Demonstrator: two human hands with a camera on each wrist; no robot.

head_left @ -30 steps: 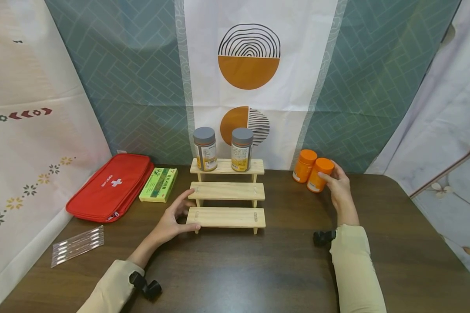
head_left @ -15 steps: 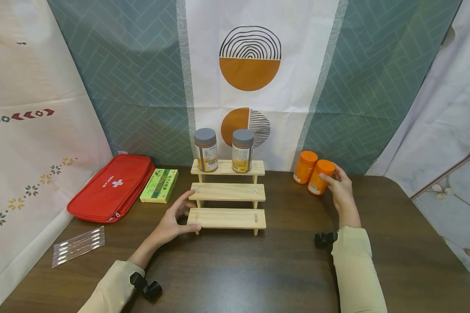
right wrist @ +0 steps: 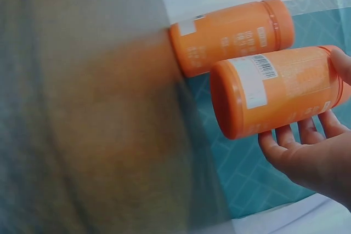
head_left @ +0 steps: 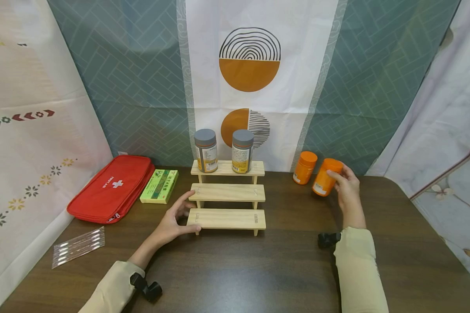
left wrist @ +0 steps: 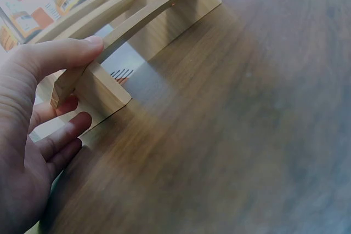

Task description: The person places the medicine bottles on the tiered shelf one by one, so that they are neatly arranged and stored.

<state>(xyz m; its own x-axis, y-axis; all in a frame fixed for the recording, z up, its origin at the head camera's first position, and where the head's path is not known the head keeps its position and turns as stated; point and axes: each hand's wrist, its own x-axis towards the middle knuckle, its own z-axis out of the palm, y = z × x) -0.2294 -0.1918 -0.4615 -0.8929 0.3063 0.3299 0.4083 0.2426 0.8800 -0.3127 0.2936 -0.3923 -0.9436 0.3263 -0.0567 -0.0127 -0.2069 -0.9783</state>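
My right hand [head_left: 347, 187] holds an orange pill bottle [head_left: 326, 178] by its upper part, thumb on the near side and fingers round the other. The bottle leans slightly, and its bottom shows in the right wrist view, clear of the wooden table. A second orange bottle [right wrist: 230, 36] stands upright just left of it. At the left end of a three-tier wooden display stand [head_left: 227, 218], my left hand [head_left: 172, 221] grips the steps. Its thumb lies on the lowest board, as the left wrist view shows, with fingers behind. Two grey-lidded jars [head_left: 206, 150] stand on the top step.
Left of the stand lie a green-and-yellow box [head_left: 159, 186] and a red first aid pouch [head_left: 111, 187]. A clear pack of cotton swabs [head_left: 78, 247] is nearer the front left. Patterned cloth [head_left: 149, 87] hangs behind the dark wooden table [head_left: 235, 274].
The right hand has lifted and tilted its orange bottle, shifting it slightly right, so a gap opens between the two bottles. My left hand stays at the stand.
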